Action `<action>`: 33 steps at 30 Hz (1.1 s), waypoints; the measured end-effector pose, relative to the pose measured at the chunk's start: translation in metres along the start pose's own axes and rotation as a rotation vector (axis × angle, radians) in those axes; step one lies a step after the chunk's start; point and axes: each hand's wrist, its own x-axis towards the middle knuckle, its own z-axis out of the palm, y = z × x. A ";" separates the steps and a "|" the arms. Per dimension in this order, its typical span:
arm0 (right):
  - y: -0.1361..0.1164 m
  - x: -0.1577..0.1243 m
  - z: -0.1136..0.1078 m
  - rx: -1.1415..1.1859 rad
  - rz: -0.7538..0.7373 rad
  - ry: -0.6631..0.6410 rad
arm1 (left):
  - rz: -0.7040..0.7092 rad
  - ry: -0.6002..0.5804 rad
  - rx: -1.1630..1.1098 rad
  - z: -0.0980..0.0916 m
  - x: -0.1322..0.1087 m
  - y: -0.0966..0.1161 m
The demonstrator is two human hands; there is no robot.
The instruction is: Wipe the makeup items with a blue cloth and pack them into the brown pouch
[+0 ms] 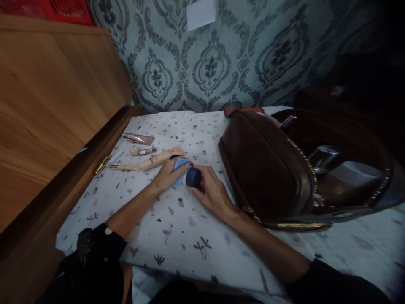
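Observation:
My right hand [213,190] grips a small container with a rounded dark blue cap [193,177] over the middle of the patterned cloth. A light blue wiping cloth [179,165] is held in my left hand [165,175], pressed against the container's left side. The container's lower part is mostly hidden by the fingers and cloth. Just beyond my left hand lies a beige squeeze tube [163,158] with a black cap. Left of it are a slim beige tube [126,167], a small pink lip tube [147,150], a round pale puff [134,150] and a shiny pinkish tube [138,138].
A large brown zip bag [265,169] stands unzipped at right, with bottles [357,175] inside. A gold-coloured item [103,165] lies near the table's left edge. A wooden cabinet [63,76] borders the left side, and a patterned wall [211,63] rises behind.

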 end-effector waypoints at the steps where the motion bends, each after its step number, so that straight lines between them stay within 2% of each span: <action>1: -0.002 -0.001 -0.001 -0.031 -0.030 -0.037 | -0.036 -0.007 -0.042 -0.003 0.000 -0.002; 5: -0.004 -0.005 -0.004 -0.041 -0.151 -0.159 | -0.087 0.006 -0.131 -0.014 0.000 -0.009; 8: -0.003 -0.006 -0.003 0.124 -0.167 -0.214 | -0.119 0.011 -0.260 -0.017 -0.001 -0.013; 11: -0.004 -0.005 -0.001 0.355 -0.031 -0.221 | -0.234 0.007 -0.494 -0.011 -0.001 -0.016; 15: -0.009 -0.002 -0.002 0.555 0.172 -0.168 | -0.295 0.017 -0.621 0.001 -0.001 -0.017; 17: -0.011 -0.001 -0.003 0.597 0.224 -0.130 | -0.282 0.030 -0.623 0.005 -0.002 -0.018; 20: -0.007 0.001 -0.002 0.626 0.290 -0.036 | -0.086 0.074 -0.455 0.005 -0.007 -0.016; 23: 0.000 0.002 0.001 0.630 0.363 0.025 | 0.129 0.013 -0.181 0.003 -0.013 -0.014; 25: 0.004 0.003 0.002 0.648 0.392 0.036 | 0.195 -0.034 -0.069 0.003 -0.015 -0.012; 29: 0.003 0.003 -0.001 0.636 0.375 0.069 | 0.181 -0.039 -0.037 0.004 -0.016 -0.009; 31: -0.001 0.002 -0.004 0.533 0.293 0.079 | 0.106 -0.052 -0.128 0.005 -0.016 -0.008; 33: -0.004 0.000 -0.008 0.390 0.143 0.088 | -0.001 -0.071 -0.293 0.005 -0.016 -0.008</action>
